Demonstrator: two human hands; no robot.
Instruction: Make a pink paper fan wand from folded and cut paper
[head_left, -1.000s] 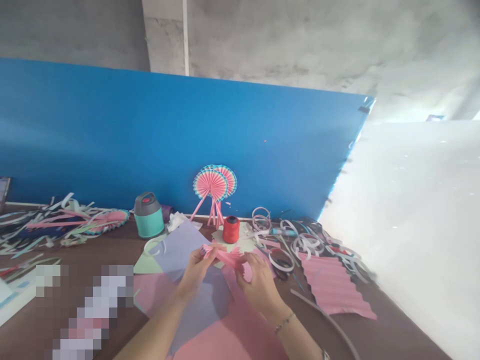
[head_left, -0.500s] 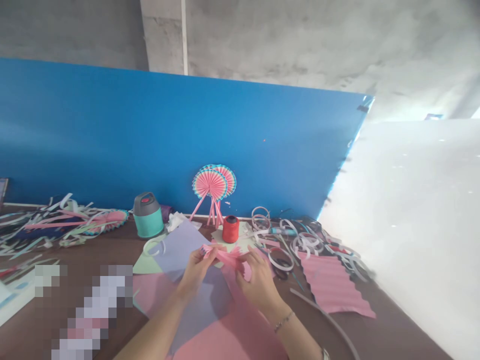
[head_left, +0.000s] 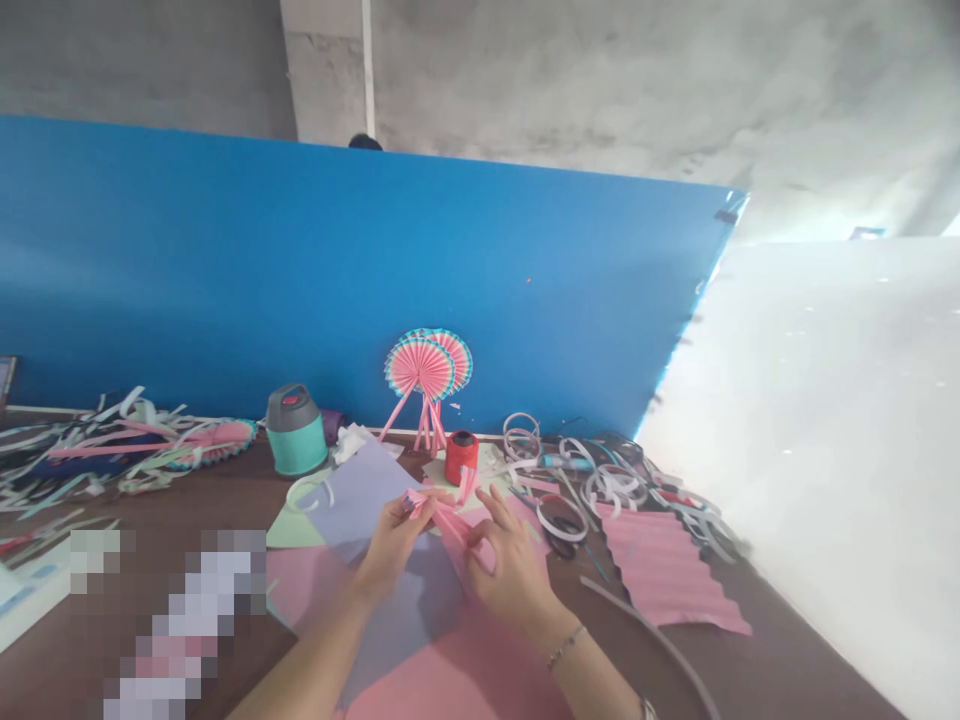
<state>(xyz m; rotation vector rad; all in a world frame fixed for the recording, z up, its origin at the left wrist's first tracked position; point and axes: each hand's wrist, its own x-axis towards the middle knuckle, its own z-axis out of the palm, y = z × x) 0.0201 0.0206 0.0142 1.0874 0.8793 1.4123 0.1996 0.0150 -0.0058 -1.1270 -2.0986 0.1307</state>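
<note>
Pleated pink paper [head_left: 450, 521] spans the gap between your hands at the centre of the counter [head_left: 202, 510], your left hand [head_left: 401, 538] clamped on one end while your right hand [head_left: 504, 565] brings thumb and forefinger together at its near side, whether on the paper or something finer you cannot tell. Loosen that left pinch and the folds could spring apart; squeeze or twist too hard and they may crush. One free end rises toward twelve o'clock in front of a red spool [head_left: 460, 453], which a careless push might topple. Beyond it, round fans [head_left: 420, 370] lean against a blue partition [head_left: 225, 240]. Curled strips [head_left: 615, 488] crowd two o'clock, liable to snag your right fingers, with a wavy pink sheet [head_left: 671, 570] near four; a teal-and-grey container [head_left: 297, 440] stands at ten, and loose lavender sheets [head_left: 360, 490], apt to slide, lie beneath your wrists.
</note>
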